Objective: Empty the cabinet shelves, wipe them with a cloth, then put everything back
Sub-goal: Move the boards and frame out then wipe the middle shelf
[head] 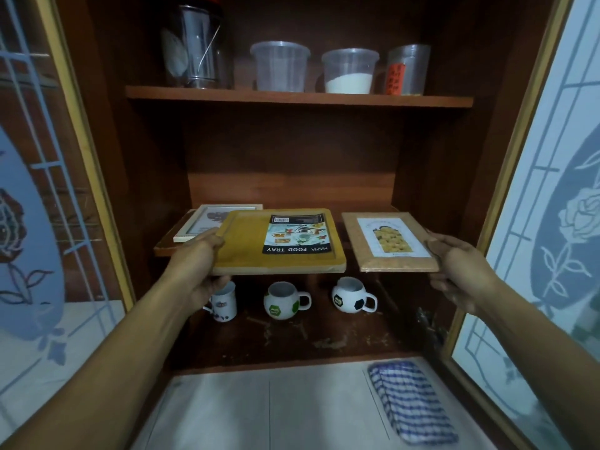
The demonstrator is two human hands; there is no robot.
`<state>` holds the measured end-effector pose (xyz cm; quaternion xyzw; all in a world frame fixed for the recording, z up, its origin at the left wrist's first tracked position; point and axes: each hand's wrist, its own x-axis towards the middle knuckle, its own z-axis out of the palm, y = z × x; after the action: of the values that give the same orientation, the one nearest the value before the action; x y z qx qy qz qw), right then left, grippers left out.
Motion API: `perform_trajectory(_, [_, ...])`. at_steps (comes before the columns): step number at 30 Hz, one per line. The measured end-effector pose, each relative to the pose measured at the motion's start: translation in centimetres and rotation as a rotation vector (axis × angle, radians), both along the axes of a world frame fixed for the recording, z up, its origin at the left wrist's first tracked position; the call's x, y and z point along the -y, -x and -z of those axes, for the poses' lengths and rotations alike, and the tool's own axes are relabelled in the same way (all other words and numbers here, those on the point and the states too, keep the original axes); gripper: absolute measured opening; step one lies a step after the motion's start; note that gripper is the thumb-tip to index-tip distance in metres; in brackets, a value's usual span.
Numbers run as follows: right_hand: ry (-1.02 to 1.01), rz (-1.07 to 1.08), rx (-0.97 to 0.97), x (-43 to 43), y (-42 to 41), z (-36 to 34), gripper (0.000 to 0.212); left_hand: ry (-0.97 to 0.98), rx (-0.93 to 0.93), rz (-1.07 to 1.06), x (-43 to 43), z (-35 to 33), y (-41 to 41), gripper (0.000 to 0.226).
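With the left hand gripping only the left edge of the tray and the right hand pinching only the right edge of the picture frame at the middle shelf, either item may tilt away from the fingers and drop onto the mugs below them.

There is one view only, worn on the head. It faces straight into the open cabinet and is tilted somewhat down. It is near (the cabinet fills almost the whole frame). The top shelf sits at 12 o'clock, the pale surface at 6, the left door at 9 and the right door at 3.
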<state>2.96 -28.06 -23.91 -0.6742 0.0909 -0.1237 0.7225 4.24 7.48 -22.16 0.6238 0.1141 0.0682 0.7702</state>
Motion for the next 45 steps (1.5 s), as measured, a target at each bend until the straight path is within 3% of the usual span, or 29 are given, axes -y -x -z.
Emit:
perform_trajectory(6, [-0.01, 0.038, 0.008, -0.9, 3.2, 0.5, 0.024, -0.013, 0.038, 0.012, -0.4, 0.7, 3.2, 0.024])
perform_trajectory(27, [-0.005, 0.0, -0.043, -4.2, 20.7, 4.3, 0.025, -0.016, 0.006, -0.051, -3.8, 5.4, 19.7, 0.031])
perform_trajectory(38, [-0.049, 0.029, -0.06, -9.1, 32.8, 7.0, 0.029, -0.021, 0.042, 0.141, -7.7, 8.7, 28.5, 0.035])
perform_trajectory(45, [-0.021, 0.081, -0.07, -11.6, 40.0, 8.9, 0.024, -0.038, -0.005, 0.141, -9.8, 9.9, 35.7, 0.03])
